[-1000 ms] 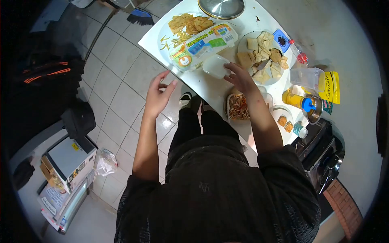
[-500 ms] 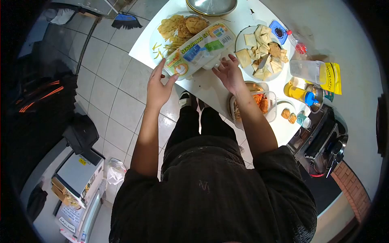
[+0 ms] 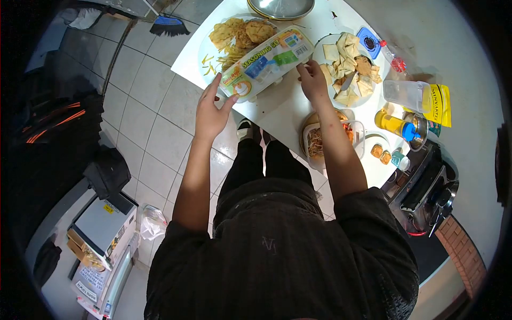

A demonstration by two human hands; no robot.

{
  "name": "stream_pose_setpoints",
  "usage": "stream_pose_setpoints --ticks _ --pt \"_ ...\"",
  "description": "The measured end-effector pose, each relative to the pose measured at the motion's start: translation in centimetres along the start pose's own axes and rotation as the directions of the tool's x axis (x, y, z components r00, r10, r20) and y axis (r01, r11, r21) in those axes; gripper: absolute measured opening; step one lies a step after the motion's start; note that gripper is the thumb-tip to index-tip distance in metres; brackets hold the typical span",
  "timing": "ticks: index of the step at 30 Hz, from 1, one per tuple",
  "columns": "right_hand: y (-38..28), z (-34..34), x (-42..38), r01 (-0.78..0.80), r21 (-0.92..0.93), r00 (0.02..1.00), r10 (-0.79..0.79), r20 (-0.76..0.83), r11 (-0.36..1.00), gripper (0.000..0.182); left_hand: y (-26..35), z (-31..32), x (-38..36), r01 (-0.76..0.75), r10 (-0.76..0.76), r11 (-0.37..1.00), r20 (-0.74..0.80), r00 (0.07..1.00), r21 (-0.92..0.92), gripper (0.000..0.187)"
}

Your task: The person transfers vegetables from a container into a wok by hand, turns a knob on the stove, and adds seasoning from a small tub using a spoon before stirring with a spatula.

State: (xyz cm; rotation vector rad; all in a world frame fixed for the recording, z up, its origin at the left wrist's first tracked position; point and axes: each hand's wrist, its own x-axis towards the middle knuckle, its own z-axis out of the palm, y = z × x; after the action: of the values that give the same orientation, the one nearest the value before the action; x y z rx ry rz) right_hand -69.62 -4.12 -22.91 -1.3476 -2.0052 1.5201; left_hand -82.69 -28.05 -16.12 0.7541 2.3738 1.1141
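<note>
A long box labelled as a seasoning set [image 3: 266, 60] lies slanted over the table, its upper edge overlapping a plate of fried food. My left hand [image 3: 212, 114] grips its lower left end, with the index finger and thumb on either side of the corner. At the box's lower right edge, my right hand [image 3: 313, 84] has its fingers bent and drawn together, the fingertips meeting the edge. White rounded parts show beneath the box. Flat fried rounds [image 3: 229, 33] and thin strips sit on the plate behind it. Folded pale wrappers [image 3: 349, 45] fill a plate right of my right hand.
Shredded food [image 3: 316, 143] lies in a clear container by my right forearm. Further right are a yellow bottle with a blue cap [image 3: 392, 124], a clear tub [image 3: 402, 95], a yellow pouch [image 3: 440, 105] and small jars [image 3: 381, 153]. A metal lid [image 3: 281, 7] rests at the back.
My right hand has shifted up and slightly right along the box, and its spread fingers have drawn together. The box has moved only a little. My left hand stays at the left end.
</note>
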Motion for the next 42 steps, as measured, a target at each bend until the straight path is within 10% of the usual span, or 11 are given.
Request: stream_pose_setpoints --ticks 13,22,30,34,36,42 --pt "-1.4 -12.6 -7.7 -0.294 0.25 0.9 0.179 0.397 0.922 0.022 0.0 0.9 -0.4 0.071 -0.069 0.996 -0.038 0.997 0.048 0.057" --pt "-7.1 -21.8 -9.5 -0.259 0.623 0.853 -0.127 0.506 0.738 0.027 1.0 2.1 -1.4 -0.028 0.039 0.996 -0.127 0.991 0.084 0.047" --pt "-9.4 -24.3 -10.7 -0.132 0.555 0.798 -0.245 0.551 0.821 0.033 3.1 1.5 -5.9 -0.049 0.076 0.992 -0.248 0.966 0.113 0.04" --pt "-10.3 -22.2 -12.5 -0.142 0.435 0.901 -0.067 0.43 0.889 0.026 6.4 1.0 -9.4 -0.019 0.022 1.0 -0.249 0.968 0.014 0.036" --pt "-9.7 -21.4 -12.8 -0.005 0.201 0.831 -0.108 0.546 0.98 0.022 7.9 0.9 -10.9 0.042 -0.062 0.993 -0.181 0.981 -0.112 0.036" --pt "-7.4 -18.2 -17.3 -0.061 0.335 0.717 -0.192 0.67 0.94 0.018 12.8 2.0 -16.7 0.045 -0.067 0.903 -0.036 0.997 -0.427 0.028"
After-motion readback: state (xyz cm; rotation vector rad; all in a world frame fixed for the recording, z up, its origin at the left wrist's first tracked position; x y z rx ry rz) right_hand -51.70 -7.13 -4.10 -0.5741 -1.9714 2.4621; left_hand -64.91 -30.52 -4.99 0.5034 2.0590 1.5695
